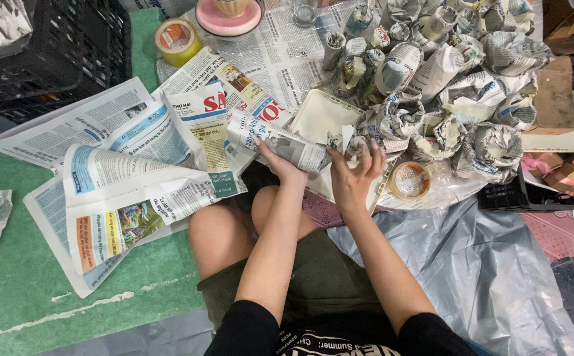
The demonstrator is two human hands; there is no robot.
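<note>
**Currently: newspaper-wrapped bundle held across both hands, long axis running up-left to down-right**

Presently the newspaper-wrapped bundle (280, 142) lies between the two hands, just above the person's knees. Its long axis slants from upper left, near the loose sheets, down to the right, where the crumpled open end sits. The left hand (280, 166) supports it from beneath at about mid-length, fingers closed up around the underside. The right hand (355, 173) is at the lower-right end, fingers curled over the gathered paper there; it is the nearer hand to that loose end. Both hands are closed on the bundle.

Just beyond the right hand sits a cream tray (320, 115), and past that a heap of finished paper-wrapped bundles (445, 79). A roll of tape (410, 180) lies just right of the right hand. Loose newspaper sheets (122, 184) spread to the left on the green floor (10, 277); a second yellow tape roll (177, 39) lies well apart at the top.
</note>
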